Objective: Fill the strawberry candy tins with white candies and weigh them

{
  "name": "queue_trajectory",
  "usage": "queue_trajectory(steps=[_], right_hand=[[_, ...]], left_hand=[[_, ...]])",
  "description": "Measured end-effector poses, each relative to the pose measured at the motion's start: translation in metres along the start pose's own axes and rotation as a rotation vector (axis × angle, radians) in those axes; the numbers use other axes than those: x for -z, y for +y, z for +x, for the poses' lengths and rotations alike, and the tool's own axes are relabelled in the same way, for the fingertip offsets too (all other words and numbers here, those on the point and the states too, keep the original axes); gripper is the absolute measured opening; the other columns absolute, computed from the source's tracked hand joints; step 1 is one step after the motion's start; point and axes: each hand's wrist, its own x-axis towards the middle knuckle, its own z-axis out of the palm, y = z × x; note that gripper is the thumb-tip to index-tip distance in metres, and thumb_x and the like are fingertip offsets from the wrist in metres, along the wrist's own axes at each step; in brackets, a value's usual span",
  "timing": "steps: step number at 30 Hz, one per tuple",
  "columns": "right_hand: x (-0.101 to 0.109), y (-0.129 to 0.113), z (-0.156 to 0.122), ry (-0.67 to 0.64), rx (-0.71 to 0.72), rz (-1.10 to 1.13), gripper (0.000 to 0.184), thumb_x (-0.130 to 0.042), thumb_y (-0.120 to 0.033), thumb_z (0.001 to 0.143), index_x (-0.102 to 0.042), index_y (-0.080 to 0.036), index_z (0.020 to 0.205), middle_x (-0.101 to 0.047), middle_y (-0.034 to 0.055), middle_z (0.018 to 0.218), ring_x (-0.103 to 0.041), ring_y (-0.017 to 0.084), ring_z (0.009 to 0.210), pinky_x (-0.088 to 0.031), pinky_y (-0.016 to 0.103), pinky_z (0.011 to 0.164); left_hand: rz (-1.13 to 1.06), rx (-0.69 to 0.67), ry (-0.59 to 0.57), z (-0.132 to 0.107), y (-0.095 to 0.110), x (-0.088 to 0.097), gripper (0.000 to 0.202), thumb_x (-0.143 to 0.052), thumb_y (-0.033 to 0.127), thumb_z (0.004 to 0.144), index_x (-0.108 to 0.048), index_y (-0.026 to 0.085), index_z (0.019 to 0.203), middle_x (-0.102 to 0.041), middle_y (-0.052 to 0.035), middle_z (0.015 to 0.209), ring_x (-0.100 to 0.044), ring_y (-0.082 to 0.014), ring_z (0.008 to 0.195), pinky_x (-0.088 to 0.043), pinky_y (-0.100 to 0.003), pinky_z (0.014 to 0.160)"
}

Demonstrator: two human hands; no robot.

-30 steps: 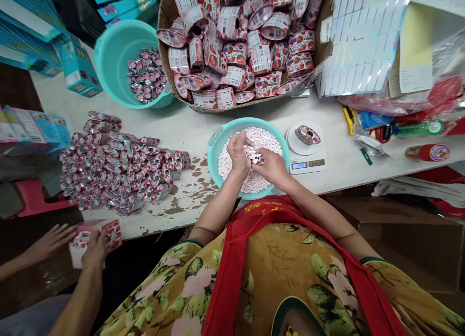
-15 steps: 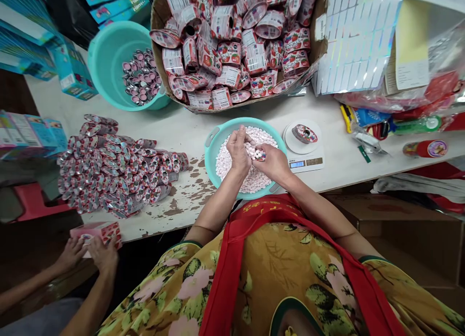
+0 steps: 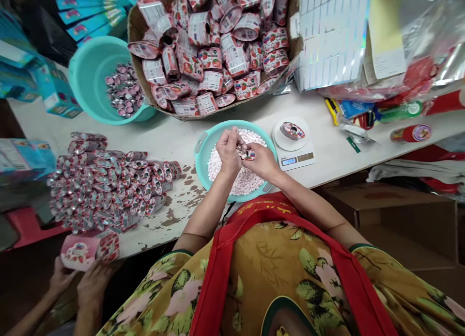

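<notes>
two forearms (image 3: pixel 209 205) angled over basin (image 3: pixel 202 144); right grip (image 3: pixel 260 161) pinching tin (image 3: pixel 249 155), left grip (image 3: pixel 227 152) bunched tight above.

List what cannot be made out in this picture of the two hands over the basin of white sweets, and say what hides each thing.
Head view: what the left hand holds; its curled fingers hide it.
Head view: how full the small tin in the right hand is; both hands cover it.
Head view: the reading on the scale; too small.
Head view: the co-worker's arms; cut off by the bottom edge.
</notes>
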Motion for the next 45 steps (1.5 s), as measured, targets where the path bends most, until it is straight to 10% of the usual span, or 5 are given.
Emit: queue_trajectory(steps=[7, 19, 29, 36, 45], right_hand=[[-0.013, 0.014, 0.003, -0.021, 0.018, 0.153, 0.029, -0.074, -0.025, 0.072, -0.07, -0.019, 0.1, -0.075, 0.0042, 0.097, -0.069, 0.023, 0.091, -0.05, 0.032, 0.082], [0.041, 0.062, -0.047, 0.037, -0.032, 0.621, 0.052, -0.083, -0.039, 0.066, -0.07, -0.019, 0.112, -0.076, 0.0057, 0.109, -0.071, 0.02, 0.095, -0.055, 0.034, 0.089], [0.097, 0.137, -0.096, 0.604, -0.301, 0.6, 0.052, -0.088, -0.041, 0.061, -0.071, -0.021, 0.106, -0.077, 0.0056, 0.106, -0.072, 0.021, 0.095, -0.056, 0.039, 0.094], [0.098, 0.161, -0.104, 0.709, -0.354, 0.641, 0.053, -0.09, -0.039, 0.059, -0.072, -0.021, 0.105, -0.077, 0.0043, 0.104, -0.072, 0.02, 0.092, -0.058, 0.037, 0.09], [0.108, 0.169, -0.104, 0.78, -0.334, 0.58, 0.049, -0.088, -0.037, 0.06, -0.072, -0.021, 0.104, -0.076, 0.0029, 0.099, -0.071, 0.019, 0.089, -0.058, 0.036, 0.087]], left_hand=[[0.012, -0.034, -0.18, -0.014, 0.003, 0.002, 0.056, -0.074, 0.055, 0.083, -0.042, 0.018, 0.056, -0.04, 0.0059, 0.047, -0.031, -0.0042, 0.04, -0.024, -0.021, 0.039], [0.176, 0.609, -0.05, 0.04, -0.008, 0.039, 0.034, -0.075, 0.031, 0.082, -0.051, 0.017, 0.064, -0.052, 0.0032, 0.053, -0.04, -0.003, 0.042, -0.02, -0.017, 0.038], [1.216, -0.25, -0.949, 0.05, -0.059, -0.112, 0.019, -0.055, 0.007, 0.08, -0.069, 0.018, 0.084, -0.067, -0.0085, 0.093, -0.061, -0.0216, 0.087, -0.045, -0.033, 0.081], [1.255, -0.353, -0.994, 0.048, -0.074, -0.13, 0.029, -0.05, 0.006, 0.082, -0.068, 0.019, 0.1, -0.064, -0.0097, 0.103, -0.061, -0.0238, 0.093, -0.045, -0.035, 0.085], [0.916, -0.272, -0.657, 0.061, -0.058, -0.097, 0.01, -0.061, 0.016, 0.078, -0.068, 0.02, 0.084, -0.069, -0.0041, 0.09, -0.057, -0.0189, 0.079, -0.043, -0.03, 0.081]])
